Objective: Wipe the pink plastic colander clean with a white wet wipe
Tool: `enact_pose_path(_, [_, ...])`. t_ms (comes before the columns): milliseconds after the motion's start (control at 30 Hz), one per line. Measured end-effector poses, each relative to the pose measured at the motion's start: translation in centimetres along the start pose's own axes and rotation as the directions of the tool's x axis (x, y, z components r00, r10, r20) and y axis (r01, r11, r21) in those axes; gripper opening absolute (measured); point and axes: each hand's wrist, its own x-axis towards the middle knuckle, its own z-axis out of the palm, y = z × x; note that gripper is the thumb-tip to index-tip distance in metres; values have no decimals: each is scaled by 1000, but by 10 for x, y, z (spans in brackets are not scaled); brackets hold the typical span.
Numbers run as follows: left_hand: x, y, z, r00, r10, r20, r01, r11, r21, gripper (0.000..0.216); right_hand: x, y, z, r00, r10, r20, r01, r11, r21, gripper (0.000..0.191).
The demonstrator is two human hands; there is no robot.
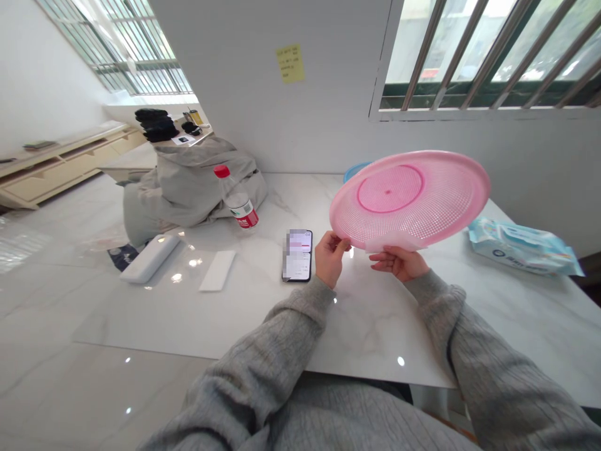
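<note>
A round pink plastic basket (389, 191) with a mesh bottom is tilted up above the table, its inside facing me. My left hand (330, 257) pinches its near rim at the left, thumb on top. Further right, my right hand (399, 262) presses a white tissue (397, 240) against the same rim, the thumb over the tissue and the other fingers beneath. Behind the basket, a bit of a blue rim (355, 170) shows; the rest of that object is hidden. A phone (297, 255) with a lit screen lies just left of my left hand.
On the white marbled table (263, 313) stand a red-capped bottle (238, 203), a folded white tissue (217, 271), a white tissue pack (149, 259) and a blue wipes pack (523, 246). Grey cloth (197, 181) is heaped at the back left. A wall (328, 125) closes the far edge.
</note>
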Motion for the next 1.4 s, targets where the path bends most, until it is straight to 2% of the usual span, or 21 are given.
enact_pose_path(167, [-8,-12,9,996,-32,85,30,999,18,43,-3,4,11,994,95,49,-98,993,71,14])
enact_pose_path(333, [-7,-12,6,990,-77,120,59,988,140,43,-3,4,11,993,97,60,-99,994,36,16])
enact_pose_path(400, [-3,-7,2,993,-65,103,47,984,170,41,-2,2,9,998,59,38,-60,998,18,14])
enact_pose_path(533, [8,4,-8,998,35,-52,-25,985,172,37,2,0,0,999,-48,-5,48,997,-58,14])
enact_pose_path(600, [9,6,-10,995,40,-88,-25,985,170,38,3,0,-4,997,-76,-9,74,992,-104,18])
enact_pose_path(700, [4,1,-6,999,-14,-42,19,992,127,43,4,0,-7,997,-80,2,80,991,-108,20])
enact_pose_path(800, [-5,-9,3,995,-85,42,80,990,118,46,3,3,-4,998,-22,52,26,996,-83,20])
enact_pose_path(933, [-11,-17,9,989,-134,57,122,977,177,46,2,8,4,997,31,67,-28,998,-47,17])
enact_pose_path(1100, [-2,-5,0,992,-107,61,90,968,236,42,4,7,3,999,14,50,-11,998,-58,18])
enact_pose_path(1267, [7,5,-10,993,38,-113,-10,972,234,41,6,2,-9,997,-82,5,82,990,-111,20])
enact_pose_path(1400, [1,-1,-6,999,-13,-41,21,981,194,41,6,5,-9,1000,-30,7,30,995,-98,18])
